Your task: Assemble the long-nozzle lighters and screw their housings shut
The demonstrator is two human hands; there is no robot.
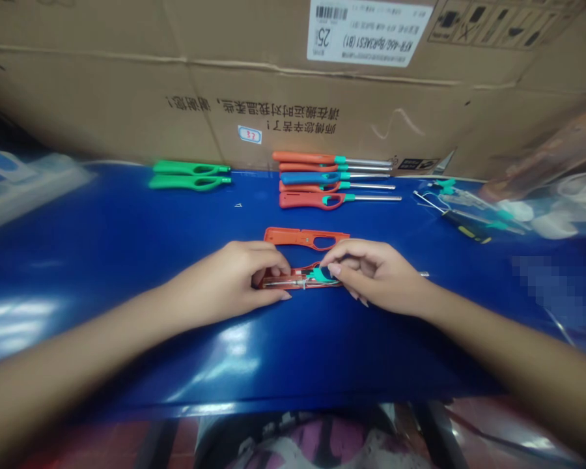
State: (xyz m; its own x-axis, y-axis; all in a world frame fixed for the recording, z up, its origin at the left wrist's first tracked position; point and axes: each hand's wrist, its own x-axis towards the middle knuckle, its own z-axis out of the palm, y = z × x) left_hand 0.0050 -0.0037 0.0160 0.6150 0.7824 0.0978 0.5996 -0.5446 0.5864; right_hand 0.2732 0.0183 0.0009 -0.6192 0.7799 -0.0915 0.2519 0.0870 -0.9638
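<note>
An open orange lighter half-shell lies on the blue table, with a teal trigger piece and thin metal parts inside it. My left hand pinches the shell's left end. My right hand is closed, its fingertips pressing on the teal trigger. A metal tube tip pokes out to the right of my right hand. Just behind lies a second orange shell half, untouched.
Several finished long lighters, orange and blue, lie in a row at the back. Two green shells lie at the back left. Loose parts in clear bags sit at the right. A cardboard box walls the far edge.
</note>
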